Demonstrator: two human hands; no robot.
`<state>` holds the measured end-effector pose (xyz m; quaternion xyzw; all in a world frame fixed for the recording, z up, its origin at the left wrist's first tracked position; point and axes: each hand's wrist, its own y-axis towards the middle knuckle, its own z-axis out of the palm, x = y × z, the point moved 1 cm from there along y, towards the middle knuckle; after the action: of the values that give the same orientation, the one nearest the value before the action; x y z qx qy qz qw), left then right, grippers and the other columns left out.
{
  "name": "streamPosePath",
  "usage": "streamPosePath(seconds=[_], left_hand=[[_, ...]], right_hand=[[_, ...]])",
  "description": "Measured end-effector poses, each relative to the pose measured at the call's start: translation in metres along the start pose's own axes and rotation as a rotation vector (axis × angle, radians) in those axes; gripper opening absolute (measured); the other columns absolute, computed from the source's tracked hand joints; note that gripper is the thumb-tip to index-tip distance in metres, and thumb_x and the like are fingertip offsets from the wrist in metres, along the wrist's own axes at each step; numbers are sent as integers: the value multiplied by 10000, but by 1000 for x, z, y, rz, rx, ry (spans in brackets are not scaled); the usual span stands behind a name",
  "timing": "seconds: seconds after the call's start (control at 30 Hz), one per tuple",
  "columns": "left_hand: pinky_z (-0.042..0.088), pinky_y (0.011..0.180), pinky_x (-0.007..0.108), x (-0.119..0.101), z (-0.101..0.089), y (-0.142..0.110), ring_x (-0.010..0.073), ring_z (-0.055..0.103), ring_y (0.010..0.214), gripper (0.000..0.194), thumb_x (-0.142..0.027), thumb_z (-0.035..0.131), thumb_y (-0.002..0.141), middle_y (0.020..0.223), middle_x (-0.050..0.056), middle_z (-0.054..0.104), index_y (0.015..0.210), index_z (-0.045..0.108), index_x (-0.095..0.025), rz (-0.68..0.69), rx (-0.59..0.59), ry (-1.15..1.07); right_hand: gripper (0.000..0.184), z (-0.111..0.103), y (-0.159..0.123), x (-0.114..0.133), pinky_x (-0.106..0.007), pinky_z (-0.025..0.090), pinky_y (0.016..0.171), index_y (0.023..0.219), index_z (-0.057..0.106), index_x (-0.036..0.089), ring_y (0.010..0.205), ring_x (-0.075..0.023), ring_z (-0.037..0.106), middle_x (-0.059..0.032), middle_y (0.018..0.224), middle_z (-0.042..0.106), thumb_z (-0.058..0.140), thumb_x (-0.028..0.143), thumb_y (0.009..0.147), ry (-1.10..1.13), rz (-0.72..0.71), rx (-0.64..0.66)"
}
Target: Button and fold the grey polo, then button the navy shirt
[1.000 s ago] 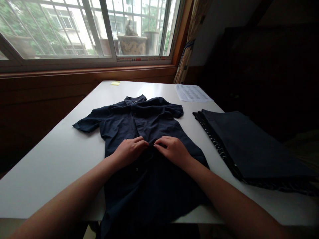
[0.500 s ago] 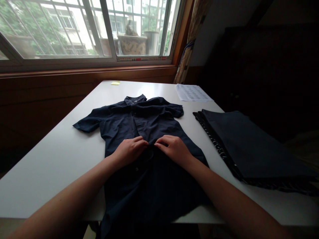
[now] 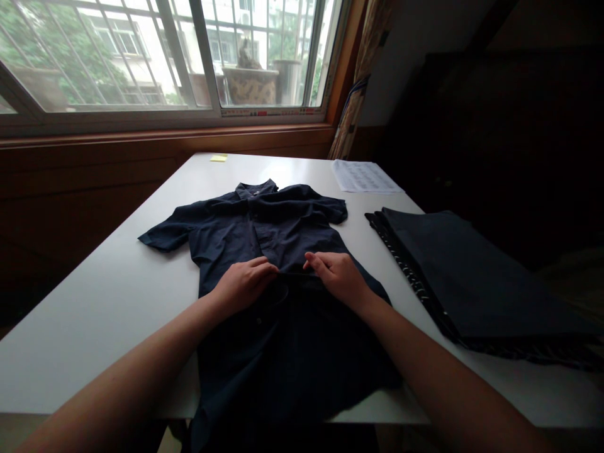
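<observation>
A dark navy short-sleeved shirt (image 3: 302, 229) lies front up on the white table, its collar at the far end and its lower part over the near edge. My left hand (image 3: 245, 283) is closed at the middle of the shirt front, fingertips pinching the fabric near the button placket. To its right, my right hand (image 3: 337, 277) hovers close over the shirt with fingers curled and thumb against the index finger; no cloth shows between them. A small button (image 3: 259, 321) shows below my left hand.
A stack of folded dark clothes (image 3: 472, 270) sits on the table (image 3: 94, 314) at the right. Printed paper sheets (image 3: 365, 176) and a yellow sticky note (image 3: 218, 158) lie at the far edge. Behind stand a barred window (image 3: 264, 56) and a patterned curtain (image 3: 349, 119).
My right hand has let go of the shirt front and moved a little right, away from my left hand. My left hand keeps its pinch, nearly in place.
</observation>
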<state>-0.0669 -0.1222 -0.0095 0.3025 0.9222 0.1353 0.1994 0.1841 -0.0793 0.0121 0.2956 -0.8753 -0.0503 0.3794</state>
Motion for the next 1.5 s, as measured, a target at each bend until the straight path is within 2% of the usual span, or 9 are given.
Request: streamPosePath(seconds=[0.37,0.53,0.73,0.97,1.07,1.17,1.33,1.4,1.5], left_hand=[[490,680,215,13,-4,-2,125,650,753,204,-240,466,1016,977,31,665,1061,663,-214,-126,-75,-42],[498,702,219,14,-3,-2,126,662,775,186,-246,500,1004,978,23,685,1031,682,-218,-150,-81,-90],[504,724,228,14,-4,-1,132,669,800,165,-241,531,988,981,24,696,1015,691,-213,-160,-71,-130],[512,737,250,15,-4,-1,144,664,805,153,-257,550,967,976,37,705,1021,685,-207,-170,-78,-198],[471,632,220,13,-13,-2,117,606,679,142,-292,568,962,834,11,672,1003,649,-183,-214,-75,-283],[418,566,193,9,-30,-2,94,542,614,203,-351,572,966,742,-13,623,935,634,-161,-201,61,-407],[418,561,188,1,-49,-3,98,568,626,352,-404,518,997,720,10,631,822,668,-139,-94,438,-568],[413,542,189,-2,-50,-4,95,566,594,393,-410,499,1006,688,13,633,784,663,-131,-83,507,-610],[429,561,195,-7,-47,-5,100,570,590,397,-399,514,1001,661,14,641,766,683,-129,-55,519,-626]], right_hand=[[543,0,0,-5,-262,418,584,790,727,193,518,-136,602,19,536,610,382,537,1028,85,88,46],[496,0,0,-1,-256,410,596,769,715,187,567,-132,598,10,593,631,420,493,1026,83,0,140],[325,0,-1,8,-259,432,647,797,715,177,676,-147,622,-19,743,696,562,410,966,98,-133,314],[188,0,-2,4,-261,456,663,816,718,175,685,-153,621,-19,762,699,622,312,901,141,-131,370],[189,-1,-1,2,-260,455,672,825,718,177,705,-156,623,-14,772,696,609,308,906,169,-93,374],[206,-3,0,0,-257,447,675,832,721,172,724,-159,622,-11,771,689,599,318,912,195,-52,378],[235,-5,2,-4,-256,433,670,825,719,165,729,-160,597,-8,760,670,594,345,914,247,6,380],[241,-5,2,-7,-257,428,673,834,719,165,730,-158,589,-6,762,666,593,354,915,264,19,382],[250,-4,2,-9,-258,421,681,843,722,165,735,-159,585,-5,767,665,591,366,916,269,36,390]])
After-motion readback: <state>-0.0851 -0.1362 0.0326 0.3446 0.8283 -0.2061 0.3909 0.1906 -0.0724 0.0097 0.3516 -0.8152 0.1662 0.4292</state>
